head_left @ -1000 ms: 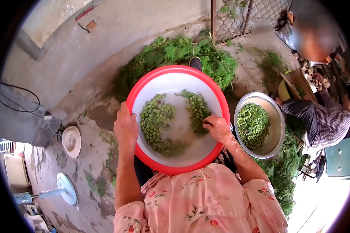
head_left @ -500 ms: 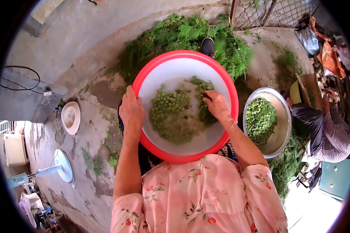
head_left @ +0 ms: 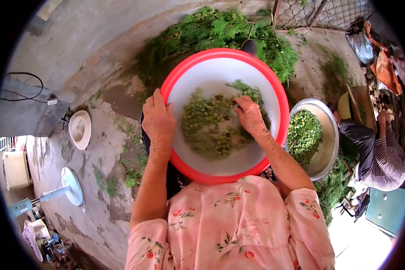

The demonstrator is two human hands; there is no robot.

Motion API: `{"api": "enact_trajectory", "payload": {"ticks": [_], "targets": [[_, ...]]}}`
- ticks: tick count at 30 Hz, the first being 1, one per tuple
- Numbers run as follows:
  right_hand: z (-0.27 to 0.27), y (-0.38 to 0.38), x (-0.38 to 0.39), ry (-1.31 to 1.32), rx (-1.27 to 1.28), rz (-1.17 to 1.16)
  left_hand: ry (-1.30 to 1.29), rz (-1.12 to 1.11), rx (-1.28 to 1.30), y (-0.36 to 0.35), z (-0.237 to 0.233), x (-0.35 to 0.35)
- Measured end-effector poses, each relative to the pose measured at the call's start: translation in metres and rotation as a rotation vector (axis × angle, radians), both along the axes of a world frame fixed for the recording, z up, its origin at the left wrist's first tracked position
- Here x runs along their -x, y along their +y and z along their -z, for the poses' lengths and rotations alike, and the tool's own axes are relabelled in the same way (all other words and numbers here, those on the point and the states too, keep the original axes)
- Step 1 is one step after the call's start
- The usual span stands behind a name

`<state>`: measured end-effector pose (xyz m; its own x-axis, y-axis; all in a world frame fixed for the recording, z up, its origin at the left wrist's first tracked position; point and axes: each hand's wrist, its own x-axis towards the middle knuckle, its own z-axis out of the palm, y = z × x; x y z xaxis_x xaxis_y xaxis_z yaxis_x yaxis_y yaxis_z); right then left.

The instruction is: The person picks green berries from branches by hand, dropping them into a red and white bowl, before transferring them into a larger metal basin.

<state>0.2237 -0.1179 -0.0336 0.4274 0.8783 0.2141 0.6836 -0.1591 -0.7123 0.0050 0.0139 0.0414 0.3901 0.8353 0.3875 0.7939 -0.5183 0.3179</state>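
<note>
Red basin (head_left: 225, 51) of green pods (head_left: 207, 123) above concrete floor (head_left: 90, 58); left fingers (head_left: 159, 101) around rim, right fingers (head_left: 240, 103), hold unclear.

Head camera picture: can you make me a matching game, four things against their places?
1 left hand
2 right hand
3 metal bowl
4 white hat

a on the ground, left of the red basin
b gripping the basin's rim
c beside the basin, on its right
d among the green fruits inside the basin

Pairs: 1-b; 2-d; 3-c; 4-a
</note>
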Motion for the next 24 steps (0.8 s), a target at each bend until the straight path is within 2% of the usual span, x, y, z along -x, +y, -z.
{"api": "enact_trajectory", "payload": {"ticks": [7,10,14,15,21,24], "targets": [[0.004,0.027,0.009,-0.202,-0.009,-0.112,0.061,0.042,-0.027,-0.001,-0.002,0.004],[0.008,0.038,0.022,-0.346,0.018,-0.001,0.064,0.04,-0.002,-0.002,-0.004,0.003],[0.006,0.039,0.039,-0.401,0.069,-0.042,0.056,0.056,-0.001,-0.003,-0.004,0.004],[0.006,0.036,0.044,-0.322,0.201,-0.132,0.047,0.062,-0.023,-0.002,-0.002,0.004],[0.002,-0.013,0.084,-0.163,0.117,-0.313,0.048,0.082,-0.102,-0.005,-0.007,0.003],[-0.002,-0.031,0.094,-0.145,0.207,-0.397,0.027,0.16,-0.171,-0.011,-0.027,-0.007]]}}
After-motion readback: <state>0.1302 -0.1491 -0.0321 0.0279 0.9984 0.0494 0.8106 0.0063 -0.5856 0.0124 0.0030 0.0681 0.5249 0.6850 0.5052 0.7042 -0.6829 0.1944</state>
